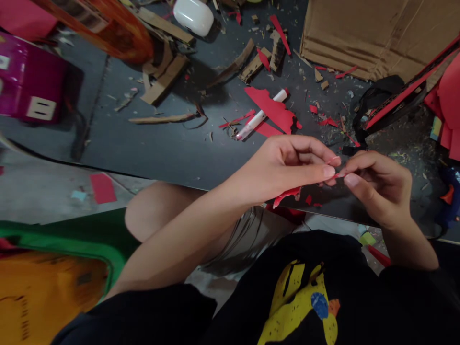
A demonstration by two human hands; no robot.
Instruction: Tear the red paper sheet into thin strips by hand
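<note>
Over the front edge of the dark table, my left hand [298, 163] pinches a small strip of red paper [337, 176] between thumb and fingers. My right hand [384, 187] meets it from the other side, thumb and forefinger closed at the strip's other end. Most of the strip is hidden by the fingertips. Torn red paper [285, 195] lies just below my left wrist. Beyond my hands, a larger ragged piece of red paper [275, 108] rests across a white marker [264, 114].
Cardboard scraps [167, 79] and red bits litter the table [143, 148]. A white earbud case [194, 17], an orange object [118, 33] and a purple box [32, 79] stand at the back and left. A large cardboard sheet [362, 38] lies at the back right.
</note>
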